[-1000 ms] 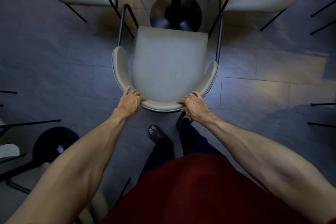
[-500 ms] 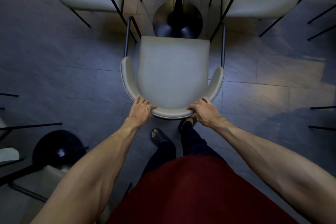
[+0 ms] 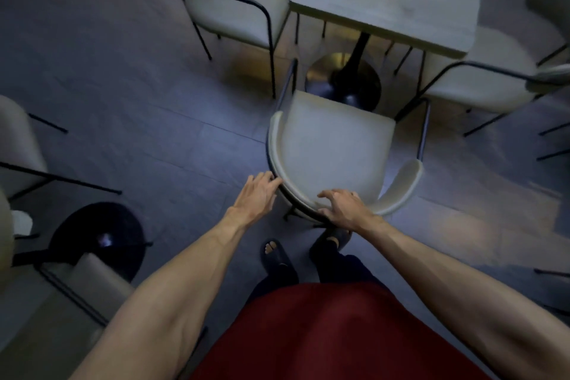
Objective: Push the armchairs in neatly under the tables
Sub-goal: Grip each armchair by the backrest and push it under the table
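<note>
A cream armchair [image 3: 333,145] with black metal legs stands in front of me, its seat front close to the round pedestal base [image 3: 342,77] of a pale square table [image 3: 385,0]. It sits slightly turned relative to the table. My left hand [image 3: 257,194] has its fingers straight, the tips touching the outer left side of the curved backrest. My right hand [image 3: 342,207] lies over the backrest's rim near its middle, fingers on top and thumb under the edge.
Matching armchairs stand at the table's left [image 3: 234,9] and right [image 3: 481,77]. A black pedestal base [image 3: 98,237] and more chairs [image 3: 77,296] sit at my lower left, with another chair [image 3: 18,145] at the left edge. My sandalled feet [image 3: 276,253] are just behind the backrest.
My left hand has let go of the backrest and straightened its fingers. My right hand has slid toward the backrest's middle. The view has swung, and the chair now looks angled to the table.
</note>
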